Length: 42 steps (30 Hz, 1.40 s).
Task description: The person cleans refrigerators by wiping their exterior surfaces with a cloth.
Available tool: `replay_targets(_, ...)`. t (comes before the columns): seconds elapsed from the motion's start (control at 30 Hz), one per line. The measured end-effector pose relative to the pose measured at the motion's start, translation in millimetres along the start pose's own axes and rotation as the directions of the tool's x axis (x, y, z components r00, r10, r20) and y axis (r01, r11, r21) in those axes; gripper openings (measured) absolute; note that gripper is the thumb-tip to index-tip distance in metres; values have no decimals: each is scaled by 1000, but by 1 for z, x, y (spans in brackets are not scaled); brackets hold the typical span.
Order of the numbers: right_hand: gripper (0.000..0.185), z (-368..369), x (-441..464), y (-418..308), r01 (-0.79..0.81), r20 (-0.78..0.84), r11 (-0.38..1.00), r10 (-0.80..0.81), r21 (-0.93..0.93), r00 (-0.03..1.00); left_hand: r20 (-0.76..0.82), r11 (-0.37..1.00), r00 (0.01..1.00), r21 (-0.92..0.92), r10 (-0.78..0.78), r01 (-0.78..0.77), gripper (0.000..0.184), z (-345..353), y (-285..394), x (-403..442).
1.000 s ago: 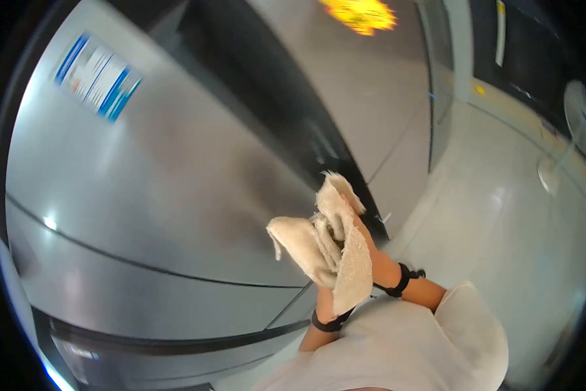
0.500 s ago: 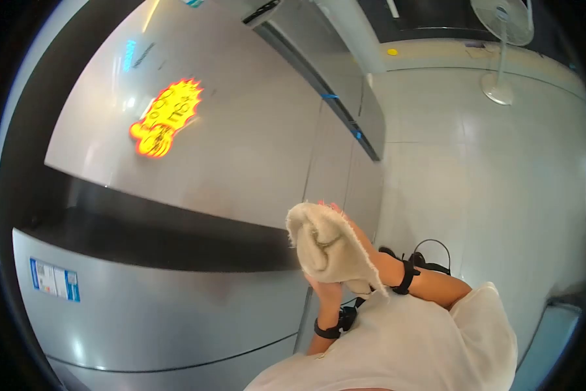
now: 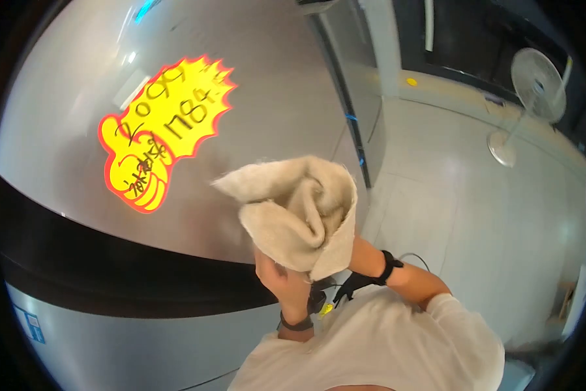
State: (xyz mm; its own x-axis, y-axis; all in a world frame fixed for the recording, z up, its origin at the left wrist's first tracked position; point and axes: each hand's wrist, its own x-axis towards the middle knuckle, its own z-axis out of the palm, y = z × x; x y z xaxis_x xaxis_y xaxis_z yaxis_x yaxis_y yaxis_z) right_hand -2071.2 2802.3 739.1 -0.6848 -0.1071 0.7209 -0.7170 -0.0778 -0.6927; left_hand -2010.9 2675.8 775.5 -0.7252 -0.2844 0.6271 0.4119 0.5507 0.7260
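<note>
A beige cloth (image 3: 332, 251), bunched and folded in on itself, is held up in front of a grey metallic refrigerator door. My left hand (image 3: 281, 281) grips it from below on the left, its fingertips hidden behind the fabric. On the right side, my right hand (image 3: 361, 255) is mostly covered by the cloth, with the wrist showing. Both wrists wear black bands. To the left of the cloth, a yellow and red price sticker (image 3: 169, 127) with handwritten numbers is on the door (image 3: 254, 98).
A dark horizontal gap (image 3: 110, 260) separates the upper door from a lower panel (image 3: 143, 345). A white standing fan (image 3: 537, 88) is at the upper right on the pale floor (image 3: 449, 182). A dark strap or cable lies near my waist.
The view has swung, and the yellow sticker and cloth look larger. The cloth has shifted left in view, its folds now more spread, with both hands still holding it.
</note>
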Motion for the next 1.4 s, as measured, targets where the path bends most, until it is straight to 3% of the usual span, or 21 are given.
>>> replay_targets(0.1, 46, 37, 38, 24, 101, 120, 984, -119, 148, 986, -144, 987, 977, 7, 158, -158, 42, 6, -11, 8)
replay_targets(0.2, 43, 63, 60, 35, 153, 222, 931, -234, 331, 946, -69, 943, 983, 301, 170, -142, 49, -3, -31, 6)
replay_targets(0.27, 42, 66, 72, 37, 156, 264, 863, -312, 480, 913, -343, 999, 939, 24, -31, 41, 53, 7, -51, -7)
replay_targets(0.37, 39, 61, 81, 42, 8, 328, 741, -307, 671, 893, -427, 993, 899, 19, -99, 119, 50, 7, -54, -3)
replay_targets(0.4, 39, 58, 80, 48, -108, 372, 686, -249, 719, 894, -436, 992, 894, 25, -103, 126, 49, 7, -54, 0)
replay_targets(0.47, 30, 49, 80, 59, -455, 517, 458, -12, 764, 856, -460, 991, 879, -15, -124, 132, 46, 8, -51, 7)
replay_targets(0.53, 29, 40, 90, 66, -590, 589, -67, 218, 805, 778, -485, 985, 858, -108, -170, 134, 44, 12, -51, 17)
replay_targets(0.6, 28, 33, 105, 52, -532, 465, 286, 270, 797, 843, -482, 958, 846, -264, -228, 107, 41, 18, -51, 30)
replay_targets(0.67, 29, 24, 117, 57, -461, 409, 604, 233, 650, 882, -445, 895, 850, -442, -282, 66, 39, 27, -51, 42)
replay_targets(0.73, 30, 13, 123, 72, -375, 442, 837, 182, 400, 878, -356, 780, 873, -624, -334, 45, 37, 40, -49, 49)
replay_targets(0.77, 24, 7, 129, 77, -239, 399, 905, 87, 351, 913, -297, 695, 882, -717, -367, 48, 35, 47, -48, 53)
replay_targets(0.83, 21, -9, 128, 91, -234, 442, 913, 68, 334, 894, -171, 608, 897, -784, -409, 128, 33, 58, -42, 60)
replay_targets(0.87, 19, -19, 127, 98, -229, 466, 918, 55, 325, 883, -146, 667, 900, -721, -411, 187, 32, 67, -38, 63)
replay_targets(0.93, 15, -39, 134, 109, -202, 387, 915, 56, 348, 920, -119, 840, 888, -401, -444, 367, 25, 84, -36, 70)
replay_targets(0.97, 13, -49, 134, 116, -190, 347, 914, 59, 358, 936, -68, 792, 860, -431, -506, 431, 27, 96, -31, 77)
replay_targets(1.07, 10, -82, 138, 141, -476, 414, 790, 312, 387, 855, 93, 685, 800, -465, -592, 561, 32, 134, -29, 95)
replay_targets(1.13, 9, -100, 152, 142, -497, 406, 725, 319, 477, 856, 186, 693, 800, -413, -571, 591, 36, 149, -21, 108)
replay_targets(1.2, 9, -110, 146, 155, -501, 422, 691, 301, 521, 855, 73, 844, 872, -222, -485, 488, 36, 162, -19, 109)
replay_targets(1.3, 10, -138, 156, 164, -666, 497, 462, 445, 586, 745, -239, 935, 908, -1, -344, 354, 22, 186, -18, 104)
replay_targets(1.4, 12, -154, 176, 177, -631, 425, 474, 475, 614, 770, -681, 952, 698, 2, -224, 307, 15, 177, -23, 93)
